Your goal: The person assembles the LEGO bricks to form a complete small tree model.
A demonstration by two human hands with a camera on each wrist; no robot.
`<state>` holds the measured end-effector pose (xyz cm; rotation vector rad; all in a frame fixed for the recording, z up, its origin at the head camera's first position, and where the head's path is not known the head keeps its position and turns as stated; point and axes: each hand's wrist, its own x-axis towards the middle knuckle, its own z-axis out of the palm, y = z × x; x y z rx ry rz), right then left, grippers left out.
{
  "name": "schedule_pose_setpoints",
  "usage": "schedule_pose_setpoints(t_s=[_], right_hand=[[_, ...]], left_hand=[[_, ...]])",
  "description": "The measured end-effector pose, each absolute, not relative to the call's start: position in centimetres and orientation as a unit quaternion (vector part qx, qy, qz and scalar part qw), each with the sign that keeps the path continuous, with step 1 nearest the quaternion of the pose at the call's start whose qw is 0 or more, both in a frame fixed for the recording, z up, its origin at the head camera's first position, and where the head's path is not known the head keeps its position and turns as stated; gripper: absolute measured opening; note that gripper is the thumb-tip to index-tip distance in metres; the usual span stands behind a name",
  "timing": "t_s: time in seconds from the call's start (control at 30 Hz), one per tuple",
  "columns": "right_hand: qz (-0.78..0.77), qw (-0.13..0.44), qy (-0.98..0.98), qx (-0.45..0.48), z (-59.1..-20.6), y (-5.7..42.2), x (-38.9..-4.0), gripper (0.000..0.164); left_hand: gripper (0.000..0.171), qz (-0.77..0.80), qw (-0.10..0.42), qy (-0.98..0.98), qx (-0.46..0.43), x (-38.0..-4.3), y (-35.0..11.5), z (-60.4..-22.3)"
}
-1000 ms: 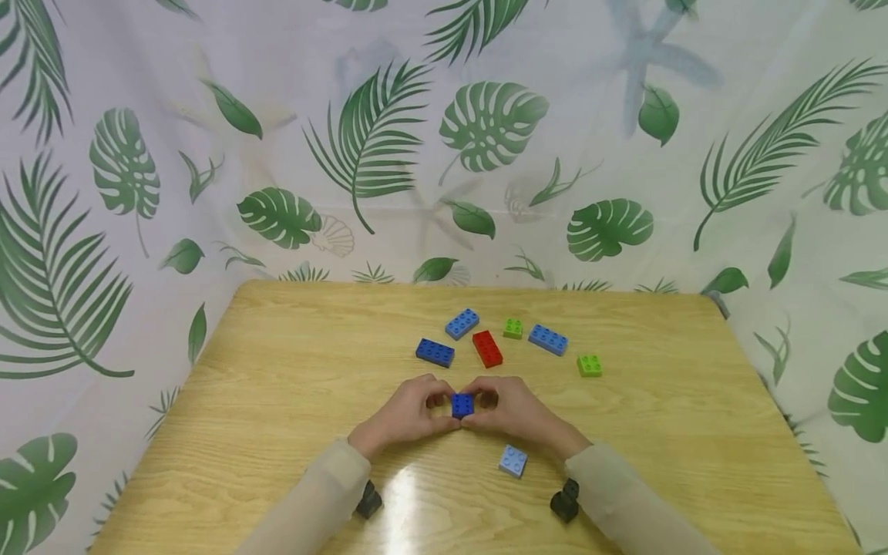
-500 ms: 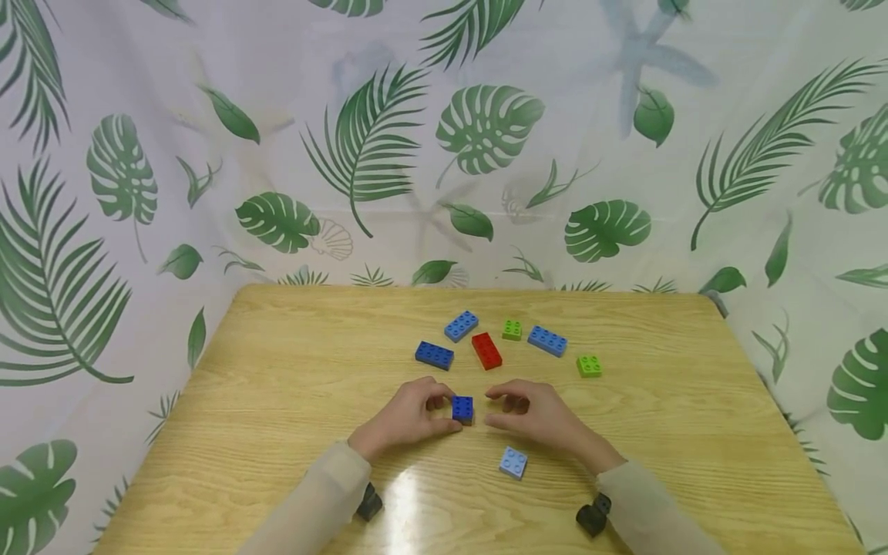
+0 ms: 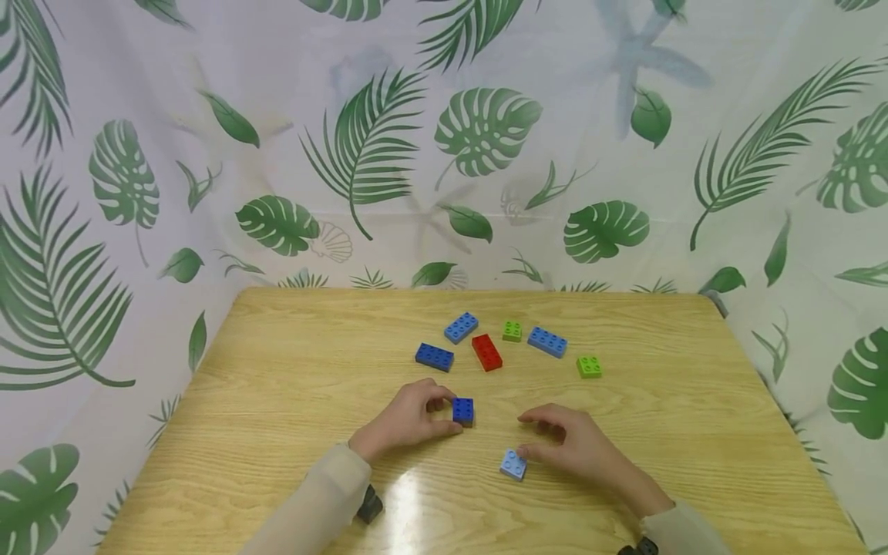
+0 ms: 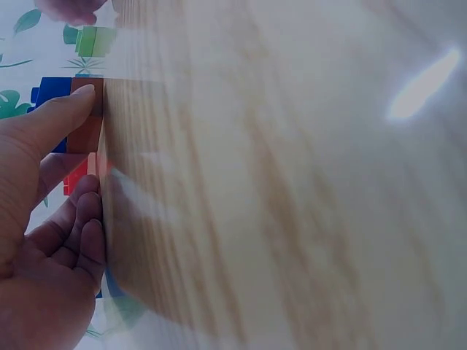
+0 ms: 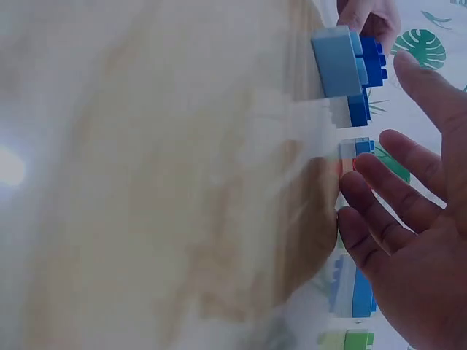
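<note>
Left hand (image 3: 405, 420) rests on the wooden table (image 3: 277, 401), fingers curled around the dark blue square brick (image 3: 462, 411), thumb on its near side, brick sitting on the tabletop near centre. Right hand (image 3: 576, 447) is low over the table to the right, fingers loosely spread and relaxed, holding nothing; thumb tip just beside or touching the right edge of the light blue square brick (image 3: 513, 464), which lies flat near the front edge; contact cannot be told for sure. In the right wrist view the light blue square brick (image 5: 339, 62) shows beyond the open fingers (image 5: 394, 189), none closed on it. Farther back, a loose cluster: dark blue long brick (image 3: 434, 355), medium blue long brick (image 3: 461, 326), red long brick (image 3: 486, 351), small green brick (image 3: 512, 331), another blue long brick (image 3: 547, 341), green square brick (image 3: 589, 366). Risks, as judged: a shallow pinch from one side could skate the light blue brick across the glossy top rather than lift it; the one-handed hold on the dark blue brick could let it tip or twist if anything is pressed onto it off-centre, so the studs would fail to seat.
</note>
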<state>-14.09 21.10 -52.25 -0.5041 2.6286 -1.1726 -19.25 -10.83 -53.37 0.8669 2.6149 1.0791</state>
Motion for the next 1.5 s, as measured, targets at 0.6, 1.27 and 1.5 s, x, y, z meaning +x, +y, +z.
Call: schedule_pose_setpoints(t_s=[0.6,1.27,1.5], right_hand=[[-0.343,0.073,0.909,-0.224,-53.6,21.1,-11.9,0.048],[-0.376,0.009,0.892,-0.25,-51.4,19.7,-14.4,0.033],[-0.381,-0.003,0.888,-0.259,-49.9,17.9,-16.2,0.035]], left_hand=[[0.042,0.357,0.092,0.882,0.294,-19.3,-10.6,-53.4],[0.043,0.355,0.099,0.887,0.278,-19.0,-10.8,-53.0],[0.043,0.354,0.1,0.888,0.277,-19.1,-10.7,-53.4]])
